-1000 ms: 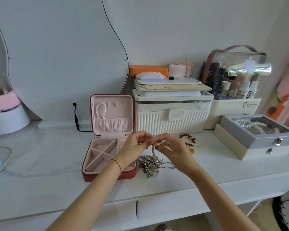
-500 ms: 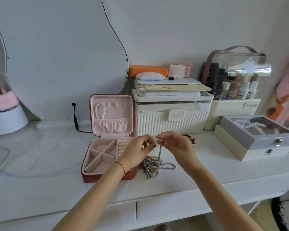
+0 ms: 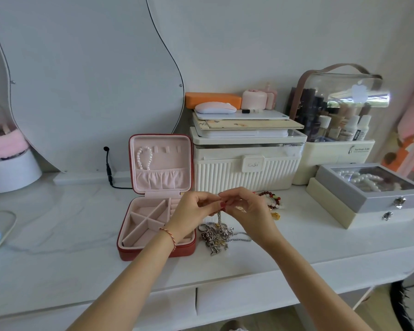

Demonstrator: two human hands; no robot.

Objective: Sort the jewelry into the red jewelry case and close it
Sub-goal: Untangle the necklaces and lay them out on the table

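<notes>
At tabletop (image 3: pixel 58 235) centre: silver chain tangle (image 3: pixel 215 235), limp, light, snag-prone; left hand (image 3: pixel 196 209) and right hand (image 3: pixel 246 209) both pinch one strand's upper end, red jewelry case (image 3: pixel 157 225) at nine o'clock.

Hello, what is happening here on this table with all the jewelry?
A person is sorting jewelry at a white vanity table. Both hands, the left hand and the right hand, pinch a silver chain that hangs down into a tangled pile of chains on the table. The red jewelry case stands open beside the pile; a pearl bracelet hangs inside its lid, and the tray compartments look empty. A red bead bracelet lies behind the hands.
</notes>
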